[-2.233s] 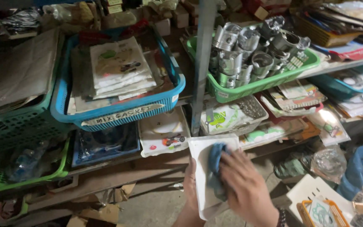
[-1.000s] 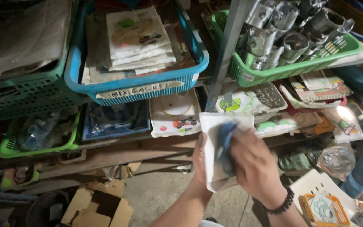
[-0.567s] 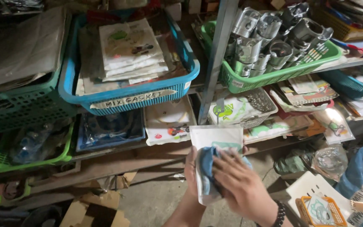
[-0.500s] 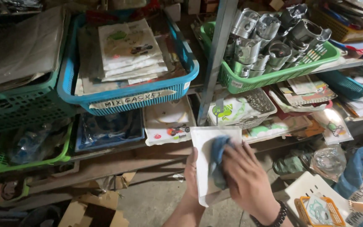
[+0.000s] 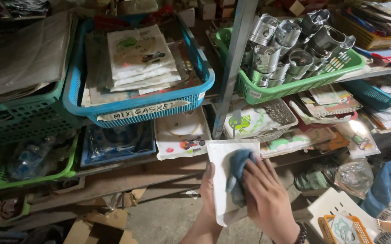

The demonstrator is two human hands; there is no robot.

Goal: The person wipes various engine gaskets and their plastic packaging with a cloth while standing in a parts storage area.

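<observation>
— Baskets first: has the blue basket (image 5: 136,106) on the far left shelf changed place?

— No, same spot as a moment ago, and the green basket (image 5: 295,86) to its right too.

— Nearer?

— The left hand (image 5: 207,199) clasps the white packet (image 5: 225,180) from beneath. The right hand (image 5: 267,196) presses the blue cloth (image 5: 238,174) onto it; the cloth has slid slightly up and right since.

Your left hand (image 5: 208,199) is under the flat packet (image 5: 225,180); your right hand (image 5: 267,199) presses the cloth (image 5: 238,174) on it. Behind, gasket packets (image 5: 139,58) lie in a basket (image 5: 132,110), pistons (image 5: 290,45) in the basket (image 5: 295,86) to its right.
</observation>
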